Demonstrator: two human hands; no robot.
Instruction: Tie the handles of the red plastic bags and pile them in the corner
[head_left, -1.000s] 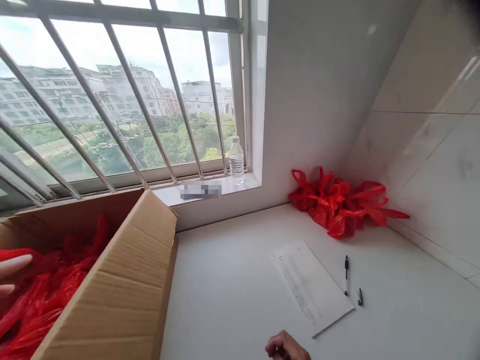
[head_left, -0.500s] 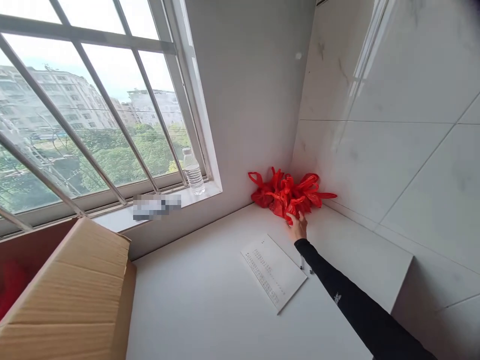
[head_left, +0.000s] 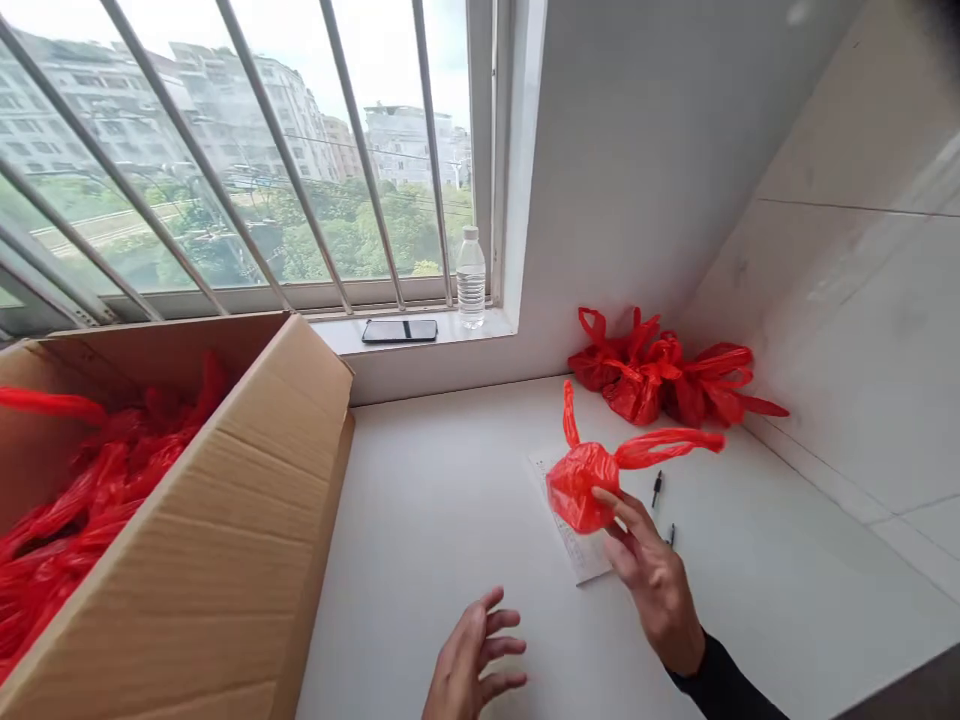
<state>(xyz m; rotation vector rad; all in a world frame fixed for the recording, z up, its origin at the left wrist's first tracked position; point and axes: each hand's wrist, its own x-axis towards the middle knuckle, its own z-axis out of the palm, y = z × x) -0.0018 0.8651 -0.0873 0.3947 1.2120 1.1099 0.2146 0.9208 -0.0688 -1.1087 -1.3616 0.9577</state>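
Note:
My right hand pinches a knotted red plastic bag and holds it above the white table. Two twisted ends of the bag stick out, one upward and one to the right; its contents are hidden. Below and partly behind the bag lies a printed sheet or booklet. My left hand is over the table near the bottom edge, fingers spread, touching nothing. Against the wall at the back sits a pile of similar red plastic bags.
A large cardboard box full of red plastic bags stands at the left. On the windowsill are a phone and a clear water bottle. Two pens lie right of the sheet. Metal bars cross the window.
My right hand has lifted one red bag off the pile and brought it nearer, over the sheet. My left hand has come into view. The camera has turned left, showing more of the box.

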